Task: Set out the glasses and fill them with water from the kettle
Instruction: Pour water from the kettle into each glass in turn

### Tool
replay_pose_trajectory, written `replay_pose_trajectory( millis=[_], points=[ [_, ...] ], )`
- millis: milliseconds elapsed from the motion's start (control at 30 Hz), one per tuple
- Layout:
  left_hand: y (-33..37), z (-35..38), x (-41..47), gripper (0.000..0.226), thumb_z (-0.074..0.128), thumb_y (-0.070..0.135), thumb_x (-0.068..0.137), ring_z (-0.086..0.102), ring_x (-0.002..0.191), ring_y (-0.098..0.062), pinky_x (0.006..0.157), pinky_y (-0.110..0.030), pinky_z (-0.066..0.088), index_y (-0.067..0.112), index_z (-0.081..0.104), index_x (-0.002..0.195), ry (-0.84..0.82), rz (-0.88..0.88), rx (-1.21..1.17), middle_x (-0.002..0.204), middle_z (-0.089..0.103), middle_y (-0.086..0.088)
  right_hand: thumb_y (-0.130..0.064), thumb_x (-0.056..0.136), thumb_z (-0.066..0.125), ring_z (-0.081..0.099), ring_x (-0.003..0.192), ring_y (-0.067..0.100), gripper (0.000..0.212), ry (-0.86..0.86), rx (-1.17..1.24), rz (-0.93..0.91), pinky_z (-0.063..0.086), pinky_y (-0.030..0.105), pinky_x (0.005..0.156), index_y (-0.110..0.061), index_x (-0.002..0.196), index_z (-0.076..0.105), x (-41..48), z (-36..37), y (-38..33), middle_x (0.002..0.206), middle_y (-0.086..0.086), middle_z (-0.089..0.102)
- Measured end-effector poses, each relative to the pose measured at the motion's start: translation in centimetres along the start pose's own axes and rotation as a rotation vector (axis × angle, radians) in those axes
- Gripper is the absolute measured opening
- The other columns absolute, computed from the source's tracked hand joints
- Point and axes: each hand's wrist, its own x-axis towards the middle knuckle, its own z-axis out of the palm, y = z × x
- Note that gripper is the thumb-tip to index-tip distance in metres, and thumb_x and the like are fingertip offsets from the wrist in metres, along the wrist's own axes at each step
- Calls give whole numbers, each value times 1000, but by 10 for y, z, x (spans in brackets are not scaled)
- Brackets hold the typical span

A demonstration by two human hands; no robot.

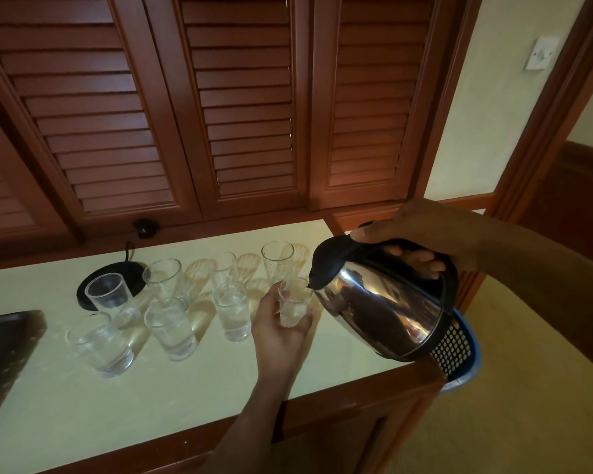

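- Steel kettle (pixel 384 313) hangs tilted over the right end of the table (pixel 185 405), with its spout down and just above the rim of a glass (pixel 292 302).
- Grip on the kettle: the right hand (pixel 425 234) takes the black handle from above, and its fingers (pixel 420 260) curl under it.
- Grip on the glass: the left hand (pixel 278 336) steadies it at the right end of the front row, with fingers (pixel 304 320) and thumb wrapped round the lower wall. Whether the foot rests on the table cannot be told.
- Contents: water shows in the held glass. No stream can be made out at the spout.
- Step in hand, as judged: filling the last glass of the front row. The three other front glasses (pixel 231 311) already hold water.
- Remaining: the four back glasses (pixel 277 258) look empty. The leftmost stands at the black base (pixel 131 271).
- Next move, as judged: level the kettle before the water nears the rim, let go of the glass, then carry the spout to the back row. That reach passes over the filled front row, so the kettle must stay clear of those rims.
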Motion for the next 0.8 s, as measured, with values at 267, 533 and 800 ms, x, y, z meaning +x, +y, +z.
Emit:
replay_pose_trajectory(
  millis=[267,533,800],
  points=[
    [6,-1,0,66,88,15,80,64,114,2,99,-29,57,55,55,121,-10,5,10,116,64,39,-57,75,73,41,36,17,50,-4,-8,-2,40,26,49,-12,60,57,-2,0,0,46,4,48],
    [2,0,0,65,88,15,80,65,114,1,95,-20,56,46,57,127,1,21,10,120,67,27,-57,74,73,41,35,17,50,-10,0,8,39,25,48,-12,60,58,-3,-1,-1,46,5,49],
    [4,-1,-1,67,89,15,80,63,114,5,92,-12,52,52,53,124,-2,7,10,119,65,28,-55,79,72,41,36,18,50,6,-11,12,39,26,48,-12,58,57,-2,0,-1,47,6,48]
  ],
)
